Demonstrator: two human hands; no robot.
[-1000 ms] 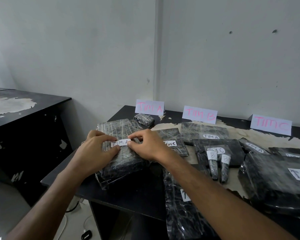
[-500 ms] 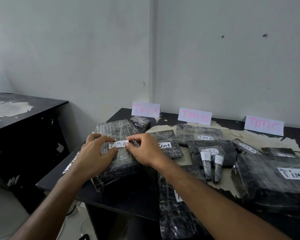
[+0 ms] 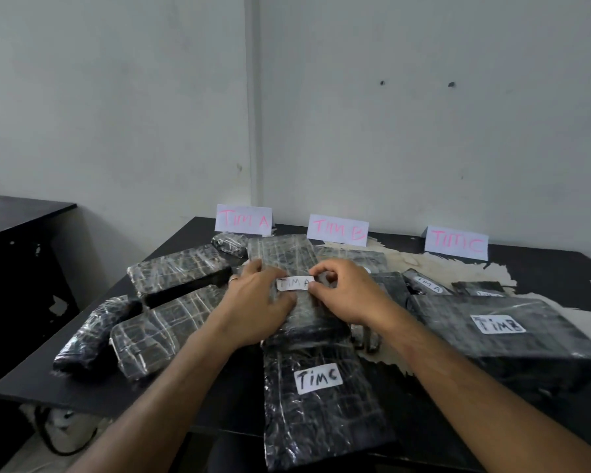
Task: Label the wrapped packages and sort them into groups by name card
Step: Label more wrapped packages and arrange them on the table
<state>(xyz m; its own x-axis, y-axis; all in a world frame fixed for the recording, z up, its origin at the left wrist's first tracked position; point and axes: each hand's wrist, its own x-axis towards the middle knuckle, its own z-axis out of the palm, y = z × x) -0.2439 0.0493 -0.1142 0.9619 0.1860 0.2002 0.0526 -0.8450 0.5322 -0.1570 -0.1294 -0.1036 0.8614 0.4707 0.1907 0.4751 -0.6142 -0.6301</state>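
Black, film-wrapped package (image 3: 287, 264) lay mid-worktop (image 3: 191, 233), long axis running away from the person toward the "Tim A" name card (image 3: 243, 219) just beyond its far end. White label (image 3: 294, 283) reading "Tim A" sat across its top. Left hand (image 3: 258, 302) rested on the package's left side, thumb at the label's left end; right hand (image 3: 342, 291) pinched the label's right end. Both hands equally near. Surface glossy, creased, likely slippery.

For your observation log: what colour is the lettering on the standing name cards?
Pink, on the white name cards, head view.
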